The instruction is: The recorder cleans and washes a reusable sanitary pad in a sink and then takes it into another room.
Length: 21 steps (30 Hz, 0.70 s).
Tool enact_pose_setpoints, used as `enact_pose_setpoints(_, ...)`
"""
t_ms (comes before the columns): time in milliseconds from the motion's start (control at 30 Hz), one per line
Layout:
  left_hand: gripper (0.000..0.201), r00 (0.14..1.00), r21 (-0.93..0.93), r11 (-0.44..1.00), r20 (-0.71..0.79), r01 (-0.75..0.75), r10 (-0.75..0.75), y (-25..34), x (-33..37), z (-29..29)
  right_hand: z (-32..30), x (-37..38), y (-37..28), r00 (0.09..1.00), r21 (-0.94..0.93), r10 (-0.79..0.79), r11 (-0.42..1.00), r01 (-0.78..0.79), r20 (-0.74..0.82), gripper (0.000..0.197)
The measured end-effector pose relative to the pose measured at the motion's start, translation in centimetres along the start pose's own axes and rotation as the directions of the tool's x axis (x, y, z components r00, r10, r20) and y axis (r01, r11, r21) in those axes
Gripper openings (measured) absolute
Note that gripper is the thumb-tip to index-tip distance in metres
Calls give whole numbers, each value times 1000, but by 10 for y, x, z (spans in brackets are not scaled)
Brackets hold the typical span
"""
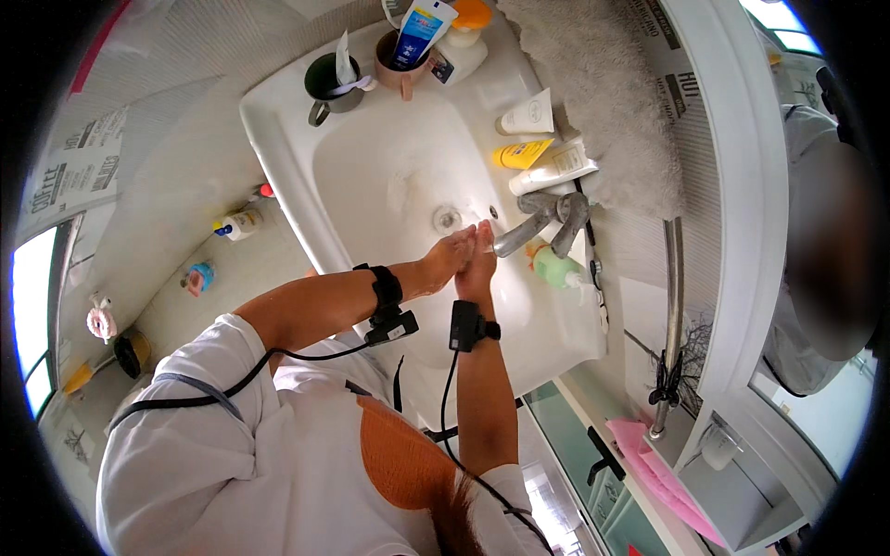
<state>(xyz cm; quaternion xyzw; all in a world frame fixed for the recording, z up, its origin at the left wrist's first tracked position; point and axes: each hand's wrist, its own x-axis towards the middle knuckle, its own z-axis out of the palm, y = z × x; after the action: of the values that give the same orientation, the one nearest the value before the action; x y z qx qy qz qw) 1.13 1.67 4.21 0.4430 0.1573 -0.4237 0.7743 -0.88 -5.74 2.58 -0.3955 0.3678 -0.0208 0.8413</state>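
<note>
My left hand (449, 259) and my right hand (479, 257) are held together over the white sink (371, 185), side by side and touching. Their fingers look stretched out, and I see nothing held in them. Just right of my fingertips is the spout of the grey metal faucet (527, 232). Whether water runs from it I cannot tell. The round drain (447, 219) lies just beyond my fingers. A black strap with a small box and cable sits on each wrist.
On the sink's far rim stand a dark mug (324, 88), a pink mug (400, 69) with a toothpaste tube (422, 35), and an orange-capped bottle (464, 46). Along its right rim are a yellow tube (522, 154), white tubes and a green pump bottle (554, 269). A mirror cabinet borders the right.
</note>
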Motion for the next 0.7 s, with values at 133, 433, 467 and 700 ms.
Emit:
enact_pose_setpoints(133, 37, 996, 45, 996, -44, 79, -77, -3, 41, -37, 41, -30, -3, 996, -222, -61, 972, 73, 59, 46)
enact_pose_setpoints(433, 31, 937, -46, 935, 18, 350, -350, -7, 27, -17, 9, -19, -7, 992, -331, -118, 939, 97, -43, 45)
enact_pose_setpoints(467, 27, 931, -156, 918, 51, 364, -360, -7, 23, -17, 0, -15, -4, 993, -356, -116, 929, 101, -23, 44)
enact_pose_setpoints(700, 32, 972, -33, 984, -150, 176, -179, 14, 21, -50, -21, -10, -11, 980, -631, -190, 753, 186, 62, 36)
